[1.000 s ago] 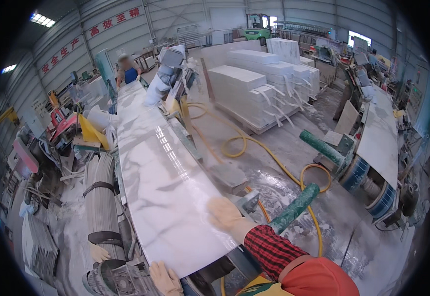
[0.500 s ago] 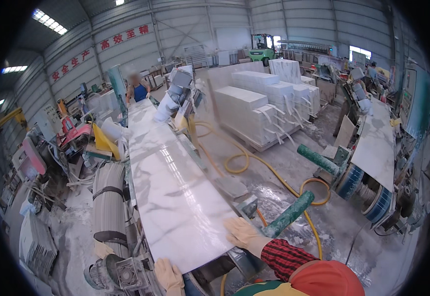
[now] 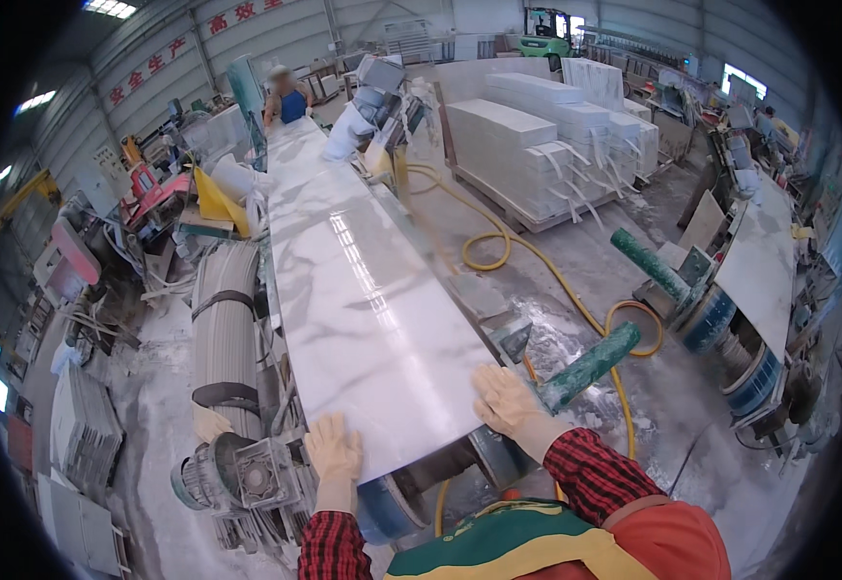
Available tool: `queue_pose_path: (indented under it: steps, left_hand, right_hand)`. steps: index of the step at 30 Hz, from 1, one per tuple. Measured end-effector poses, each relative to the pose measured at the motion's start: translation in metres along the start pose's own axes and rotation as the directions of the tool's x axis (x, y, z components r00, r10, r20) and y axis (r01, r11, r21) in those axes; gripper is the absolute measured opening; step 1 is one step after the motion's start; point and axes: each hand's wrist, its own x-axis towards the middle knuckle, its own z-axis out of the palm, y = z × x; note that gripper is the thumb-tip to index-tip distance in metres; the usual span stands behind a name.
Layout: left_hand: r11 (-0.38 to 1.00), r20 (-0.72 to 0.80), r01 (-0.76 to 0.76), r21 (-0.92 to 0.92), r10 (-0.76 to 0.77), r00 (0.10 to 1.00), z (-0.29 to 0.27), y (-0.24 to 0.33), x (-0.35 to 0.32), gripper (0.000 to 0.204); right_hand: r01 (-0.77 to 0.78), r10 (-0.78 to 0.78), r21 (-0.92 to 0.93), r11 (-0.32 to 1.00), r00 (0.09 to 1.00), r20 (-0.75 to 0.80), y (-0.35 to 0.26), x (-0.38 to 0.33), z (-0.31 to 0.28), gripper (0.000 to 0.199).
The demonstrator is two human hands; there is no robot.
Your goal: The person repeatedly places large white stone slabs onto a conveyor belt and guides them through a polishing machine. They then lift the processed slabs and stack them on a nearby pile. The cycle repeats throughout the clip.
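A long polished white marble slab with grey veining lies on a belt conveyor that runs away from me. My left hand, in a cream work glove, rests at the slab's near left corner with its fingers stretched forward. At the near right corner, my right hand, gloved alike, lies over the edge with fingers extended and slightly apart. Both thumbs are hard to make out. Below the slab's near end shows the blue conveyor roller. A second marbled slab lies farther along, toward another person at the far end.
A green roller arm juts out right of my right hand. An electric motor sits left of the conveyor, near a strapped bundle of grey strips. A yellow hose winds over the wet floor. Strapped stone blocks stand beyond.
My view has tilted down and swung slightly left. Both hands have moved forward in view, and more of my checked sleeves shows. They stay at the slab's near corners.
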Motion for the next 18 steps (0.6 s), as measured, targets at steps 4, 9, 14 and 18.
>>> queue_pose_path:
  steps: [4,9,14,18]
  left_hand:
    - [0.998,-0.015,0.055,-0.007,-0.055,0.998,0.008,-0.007,0.02,0.065]
    - [0.995,-0.067,0.056,-0.078,-0.061,0.996,0.008,-0.004,0.031,0.061]
    - [0.99,-0.062,0.095,-0.1,-0.101,0.993,0.005,-0.002,0.029,0.06]
    - [0.986,-0.008,0.113,-0.12,-0.115,0.993,-0.002,-0.002,0.027,0.06]
  right_hand:
    - [-0.003,-0.002,0.041,0.999,0.992,0.126,-0.001,0.004,-0.008,0.051]
    - [0.014,-0.026,0.044,0.999,0.954,0.3,0.017,0.018,-0.004,0.06]
    - [0.095,-0.091,-0.029,0.995,0.989,0.119,0.024,0.037,0.02,0.062]
    - [0.09,-0.094,0.038,0.995,0.986,0.137,0.028,0.051,0.03,0.065]
